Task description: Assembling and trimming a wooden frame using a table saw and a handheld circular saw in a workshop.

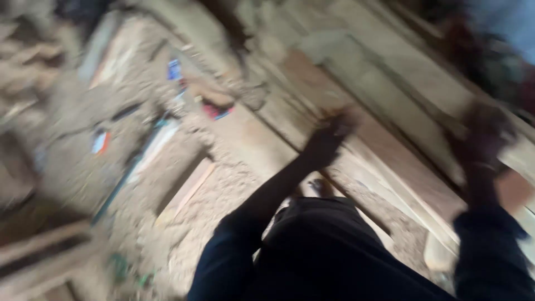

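Wooden planks (390,139) lay side by side across a sawdust-covered floor (223,184). Left hand (329,136) reached out over one plank, fingers spread, and right hand (485,131) hovered at the planks' far edge; blur hid its grip.

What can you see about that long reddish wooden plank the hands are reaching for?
The reddish plank is a long, flat wooden board, brownish-red, lying slantwise among paler planks on a sawdust-covered floor. The left hand reaches onto its upper part, fingers spread; the right hand is at its far side. The picture is blurred, so grain, ends and exact touch cannot be told.
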